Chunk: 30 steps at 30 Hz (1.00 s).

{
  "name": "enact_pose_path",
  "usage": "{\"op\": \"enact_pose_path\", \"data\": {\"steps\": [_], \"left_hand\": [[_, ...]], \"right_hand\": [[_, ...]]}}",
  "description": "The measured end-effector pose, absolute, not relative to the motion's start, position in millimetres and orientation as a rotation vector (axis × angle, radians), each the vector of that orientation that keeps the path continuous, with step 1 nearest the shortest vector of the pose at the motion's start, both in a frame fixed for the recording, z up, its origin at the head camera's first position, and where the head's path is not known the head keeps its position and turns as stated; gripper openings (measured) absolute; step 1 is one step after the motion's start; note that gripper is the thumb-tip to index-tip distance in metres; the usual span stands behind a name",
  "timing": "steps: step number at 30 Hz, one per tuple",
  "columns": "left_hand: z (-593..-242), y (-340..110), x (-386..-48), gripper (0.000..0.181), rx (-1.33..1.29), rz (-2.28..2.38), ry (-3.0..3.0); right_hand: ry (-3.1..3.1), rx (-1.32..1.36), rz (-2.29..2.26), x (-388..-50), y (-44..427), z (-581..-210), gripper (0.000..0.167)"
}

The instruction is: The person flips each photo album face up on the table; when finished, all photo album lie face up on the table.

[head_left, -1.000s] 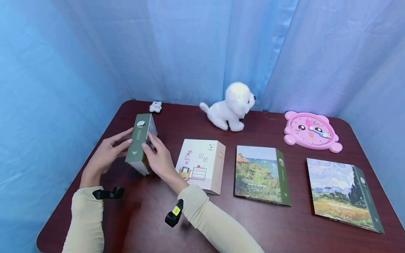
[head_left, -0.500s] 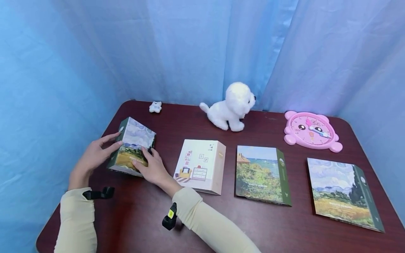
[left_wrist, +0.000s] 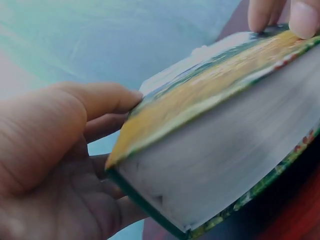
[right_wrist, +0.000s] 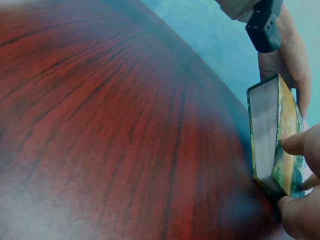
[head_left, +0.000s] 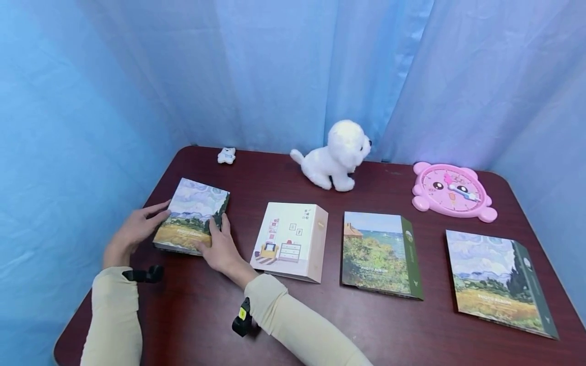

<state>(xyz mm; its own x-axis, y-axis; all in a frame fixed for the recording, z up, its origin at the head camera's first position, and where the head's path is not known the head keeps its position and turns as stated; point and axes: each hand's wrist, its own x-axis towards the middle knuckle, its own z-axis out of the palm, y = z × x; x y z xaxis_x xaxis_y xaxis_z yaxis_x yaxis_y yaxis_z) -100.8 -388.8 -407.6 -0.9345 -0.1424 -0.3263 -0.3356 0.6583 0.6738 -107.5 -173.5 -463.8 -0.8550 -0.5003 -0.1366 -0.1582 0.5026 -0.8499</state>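
Note:
A thick photo album (head_left: 194,211) with a painted wheat-field cover lies cover up, nearly flat, at the table's left. My left hand (head_left: 137,231) holds its left side, the spine side. In the left wrist view, the fingers of that hand (left_wrist: 55,145) lie along the green spine and one digit touches the cover's edge. My right hand (head_left: 223,249) grips the opposite side, thumb on the cover. In the right wrist view, fingers of the right hand (right_wrist: 302,207) reach the album's edge; part of that hand is out of frame.
Right of it lie a cream album (head_left: 284,241), a seaside-cover album (head_left: 373,254) and another wheat-field album (head_left: 492,282). Behind stand a white plush dog (head_left: 336,155), a small white bear figure (head_left: 226,155) and a pink toy clock (head_left: 453,190). Blue curtains (head_left: 274,76) border the dark table.
The album has turned from standing with its green spine up to lying cover up, shifting left. Both hands have moved left and kept to its two sides.

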Motion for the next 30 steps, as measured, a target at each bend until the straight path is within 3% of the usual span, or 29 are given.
{"op": "enact_pose_path", "data": {"steps": [17, 30], "left_hand": [[-430.5, -394.7, -104.6, 0.062, -0.519, 1.047, 2.674], [-408.9, -367.3, -108.1, 0.063, -0.479, 0.941, 3.027]], "right_hand": [[2.478, -0.757, -1.154, -104.4, -175.1, -470.8, 0.067], [2.475, -0.791, -1.356, -123.5, -145.4, -442.6, 0.063]]}}
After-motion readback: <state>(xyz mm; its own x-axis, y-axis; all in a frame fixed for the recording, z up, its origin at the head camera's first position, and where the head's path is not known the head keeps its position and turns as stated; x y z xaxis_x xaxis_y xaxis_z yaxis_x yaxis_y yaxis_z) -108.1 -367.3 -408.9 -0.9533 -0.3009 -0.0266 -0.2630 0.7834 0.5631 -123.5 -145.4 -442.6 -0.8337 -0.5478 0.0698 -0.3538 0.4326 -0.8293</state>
